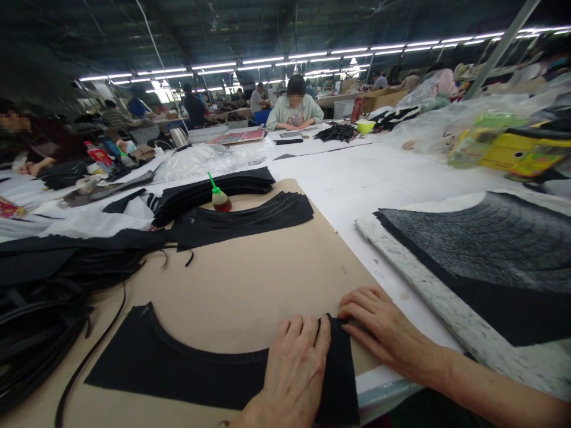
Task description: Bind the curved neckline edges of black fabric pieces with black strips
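A curved black fabric piece (178,368) lies on a tan cardboard sheet (250,279) in front of me. My left hand (294,368) lies flat on the piece's right end, fingers together and stretched out. Just to its right, my right hand (379,327) rests with fingers extended, their tips touching the fabric's upper right corner. Neither hand grips anything. Further back on the cardboard, stacks of similar curved black pieces (241,217) are fanned out, with a small glue bottle with a green tip (219,197) standing among them.
Black straps and fabric (40,309) are piled at the left. A speckled board carrying dark material (486,261) lies at the right. Plastic bags and yellow items (513,148) sit at the far right. Other people work at the long white table (379,172) behind.
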Motion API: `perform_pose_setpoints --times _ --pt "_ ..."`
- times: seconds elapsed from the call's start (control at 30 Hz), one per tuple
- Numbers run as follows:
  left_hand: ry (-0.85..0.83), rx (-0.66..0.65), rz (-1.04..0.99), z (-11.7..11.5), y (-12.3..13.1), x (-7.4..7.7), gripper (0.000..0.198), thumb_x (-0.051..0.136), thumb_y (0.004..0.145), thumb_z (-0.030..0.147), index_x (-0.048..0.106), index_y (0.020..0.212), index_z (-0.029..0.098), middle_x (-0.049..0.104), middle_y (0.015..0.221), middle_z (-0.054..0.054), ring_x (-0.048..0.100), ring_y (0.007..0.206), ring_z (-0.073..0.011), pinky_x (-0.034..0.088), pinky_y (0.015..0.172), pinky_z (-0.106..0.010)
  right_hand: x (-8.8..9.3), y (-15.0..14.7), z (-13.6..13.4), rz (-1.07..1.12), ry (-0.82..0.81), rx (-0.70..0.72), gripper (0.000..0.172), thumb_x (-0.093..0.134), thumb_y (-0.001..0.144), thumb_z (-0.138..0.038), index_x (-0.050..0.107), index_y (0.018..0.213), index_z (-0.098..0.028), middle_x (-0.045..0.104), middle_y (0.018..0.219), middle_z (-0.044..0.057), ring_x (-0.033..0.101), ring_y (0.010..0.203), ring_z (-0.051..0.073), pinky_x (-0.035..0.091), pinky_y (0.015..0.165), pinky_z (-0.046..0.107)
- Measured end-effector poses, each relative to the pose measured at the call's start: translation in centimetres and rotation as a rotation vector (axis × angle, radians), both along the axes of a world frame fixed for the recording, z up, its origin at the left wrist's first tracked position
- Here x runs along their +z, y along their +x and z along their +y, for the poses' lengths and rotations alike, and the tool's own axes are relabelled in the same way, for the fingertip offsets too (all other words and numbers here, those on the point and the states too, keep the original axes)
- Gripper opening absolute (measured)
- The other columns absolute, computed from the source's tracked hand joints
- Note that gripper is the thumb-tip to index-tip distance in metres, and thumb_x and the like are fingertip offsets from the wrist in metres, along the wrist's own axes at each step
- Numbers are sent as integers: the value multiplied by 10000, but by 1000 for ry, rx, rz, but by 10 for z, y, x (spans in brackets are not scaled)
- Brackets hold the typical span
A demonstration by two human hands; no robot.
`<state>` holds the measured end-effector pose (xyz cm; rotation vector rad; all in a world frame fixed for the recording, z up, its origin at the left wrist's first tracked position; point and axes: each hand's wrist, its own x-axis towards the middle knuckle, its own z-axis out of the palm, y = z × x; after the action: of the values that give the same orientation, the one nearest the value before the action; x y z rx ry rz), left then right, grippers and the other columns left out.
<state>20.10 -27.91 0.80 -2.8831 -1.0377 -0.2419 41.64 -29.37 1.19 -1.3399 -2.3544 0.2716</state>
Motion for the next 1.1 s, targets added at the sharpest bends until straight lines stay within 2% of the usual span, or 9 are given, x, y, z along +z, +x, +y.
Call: perform_pose_setpoints --times 0.3,0.4,0.5,0.57,0.67,0.77,0.9,1.0,1.1 --pt "18 42 -17 -4 6 -5 422 509 913 185 470 1332 153 612 1014 -58 531 888 -214 456 785 -357 -2 -1 -1 -52 -10 0 117 464 948 -208 573 989 -215 600 998 63 548 930 213 388 864 398" --pt "-61 43 -35 -4 3 0 449 513 896 176 459 1342 159 612 1038 -68 534 901 -213 462 801 -356 -5 0 0 -55 19 -9 115 483 942 -231 589 986 -224 608 1004 62 558 937 216 408 859 395" --pt "-180 145 -132 -7 -11 4 526 492 859 117 423 1375 198 605 1087 -69 534 945 -220 461 838 -370 -4 2 -1 -44 1 -14 130 476 943 -229 602 975 -233 617 1001 60 567 945 213 438 845 379" --pt "-217 213 -218 -11 -21 3 516 466 834 67 470 1334 195 584 1170 -71 521 1010 -225 444 902 -382 -2 1 -4 -20 10 -35 177 445 951 -217 602 1031 -236 617 1030 67 566 970 215 453 850 376" --pt "-228 191 -283 -18 -32 -5 459 458 814 39 546 1245 170 583 1196 -64 516 1027 -225 443 927 -369 0 -8 -8 -17 91 -55 339 390 941 -159 548 1230 -239 597 1126 83 556 1012 219 462 866 380" --pt "-170 152 -281 -23 -33 -14 420 478 820 54 563 1223 137 620 1104 -67 535 951 -220 474 872 -352 -4 -22 -10 -96 114 39 489 368 891 -81 482 1344 -225 596 1153 91 555 1018 215 463 874 377" --pt "60 104 -236 -25 -30 -17 362 482 876 114 561 1225 55 638 1046 -89 543 924 -213 486 849 -328 -18 -25 -12 -182 158 142 574 355 841 -27 454 1381 -197 606 1169 97 553 1049 216 448 915 393" --pt "120 71 -206 -25 -31 -16 371 480 903 180 554 1236 34 641 1051 -96 551 927 -200 483 856 -304 -22 -21 -10 -187 203 141 562 362 846 -40 463 1373 -207 617 1159 88 566 1025 212 465 894 381" --pt "172 69 -255 -26 -33 -18 356 413 933 192 582 1204 36 657 1052 -97 566 959 -201 469 891 -298 -14 -26 -9 -155 203 86 534 366 861 -54 471 1361 -208 620 1140 87 575 986 206 490 846 359"
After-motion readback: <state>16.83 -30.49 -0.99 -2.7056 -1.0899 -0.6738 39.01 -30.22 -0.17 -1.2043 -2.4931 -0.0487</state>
